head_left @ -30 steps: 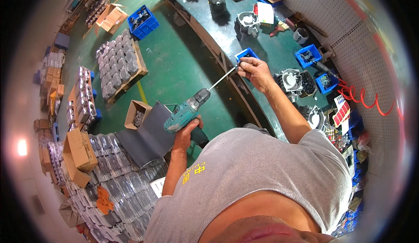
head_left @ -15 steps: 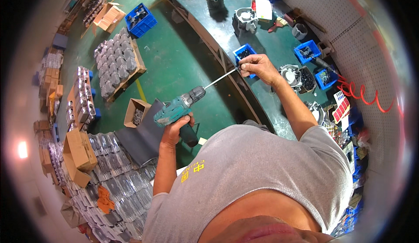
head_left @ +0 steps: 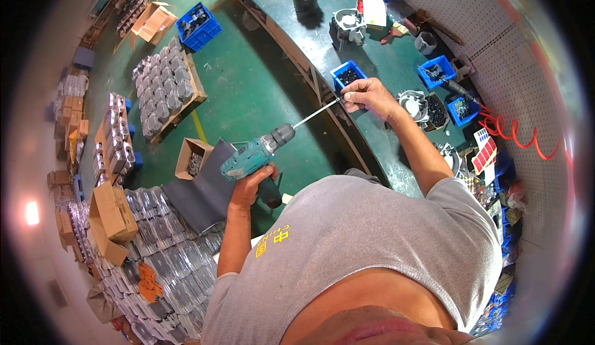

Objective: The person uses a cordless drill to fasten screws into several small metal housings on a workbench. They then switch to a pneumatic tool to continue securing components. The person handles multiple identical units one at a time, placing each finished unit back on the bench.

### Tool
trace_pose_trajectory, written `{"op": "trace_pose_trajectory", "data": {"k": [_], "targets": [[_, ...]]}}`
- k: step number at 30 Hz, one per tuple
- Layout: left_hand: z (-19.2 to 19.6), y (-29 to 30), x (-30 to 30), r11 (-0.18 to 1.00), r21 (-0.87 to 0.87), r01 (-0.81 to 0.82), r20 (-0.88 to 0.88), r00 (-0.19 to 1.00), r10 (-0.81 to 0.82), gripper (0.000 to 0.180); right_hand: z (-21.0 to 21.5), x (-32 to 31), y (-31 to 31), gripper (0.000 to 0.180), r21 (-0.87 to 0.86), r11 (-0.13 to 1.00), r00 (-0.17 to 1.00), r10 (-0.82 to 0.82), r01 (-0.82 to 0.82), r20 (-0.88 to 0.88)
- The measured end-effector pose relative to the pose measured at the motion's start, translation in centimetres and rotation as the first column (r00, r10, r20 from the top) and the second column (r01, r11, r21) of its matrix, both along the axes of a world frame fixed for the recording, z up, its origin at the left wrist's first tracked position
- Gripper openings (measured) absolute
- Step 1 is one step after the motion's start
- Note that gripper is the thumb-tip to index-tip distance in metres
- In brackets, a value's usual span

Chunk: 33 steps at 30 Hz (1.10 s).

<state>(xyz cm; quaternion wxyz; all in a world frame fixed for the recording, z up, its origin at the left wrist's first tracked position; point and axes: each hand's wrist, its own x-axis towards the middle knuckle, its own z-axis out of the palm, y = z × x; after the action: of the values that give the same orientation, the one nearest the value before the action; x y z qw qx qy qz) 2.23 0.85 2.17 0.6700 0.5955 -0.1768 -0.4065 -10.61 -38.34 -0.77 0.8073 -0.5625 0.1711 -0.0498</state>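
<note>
My left hand (head_left: 253, 187) is closed round the grip of a teal and black cordless drill (head_left: 249, 157). From its chuck a long thin bit (head_left: 315, 113) points up and to the right. At the bit's tip, the fingertips of my right hand (head_left: 367, 96) pinch a small dark piece (head_left: 339, 97), too small to make out fully. Just beyond that hand, at the workbench edge, stands a blue bin (head_left: 347, 73) with small black parts in it. To the right of my right hand, a grey metal motor housing (head_left: 411, 106) sits on the bench.
The green workbench (head_left: 328, 46) runs along the right, carrying more metal housings (head_left: 348, 26), blue bins (head_left: 436, 71) and a coiled red air hose (head_left: 517, 135). On the left floor are a pallet of castings (head_left: 164, 88), an open carton (head_left: 193, 158) and stacked grey castings (head_left: 180, 277).
The drill has shifted slightly to the right, its bit still meeting my right fingertips. Both hands keep their hold.
</note>
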Motion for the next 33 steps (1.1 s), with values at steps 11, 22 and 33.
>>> {"op": "trace_pose_trajectory", "data": {"k": [11, 22, 33], "targets": [[-0.7, 0.6, 0.8, 0.993, 0.038, 0.107, 0.055, 0.992, -0.109, 0.015, 0.4, -0.2, -0.2, 0.016, 0.095, 0.994, 0.998, 0.049, -0.046, -0.037], [-1.1, 2.6, 0.1, 0.992, -0.012, 0.127, 0.043, 0.991, -0.126, 0.016, 0.7, 0.0, 1.1, 0.012, 0.199, 0.973, 0.989, 0.132, -0.118, -0.06], [-3.1, 5.9, -1.0, 0.987, -0.076, 0.145, 0.061, 0.988, -0.14, 0.016, 1.8, -1.1, 6.1, 0.016, 0.151, 0.977, 0.985, 0.161, -0.149, -0.068]]}}
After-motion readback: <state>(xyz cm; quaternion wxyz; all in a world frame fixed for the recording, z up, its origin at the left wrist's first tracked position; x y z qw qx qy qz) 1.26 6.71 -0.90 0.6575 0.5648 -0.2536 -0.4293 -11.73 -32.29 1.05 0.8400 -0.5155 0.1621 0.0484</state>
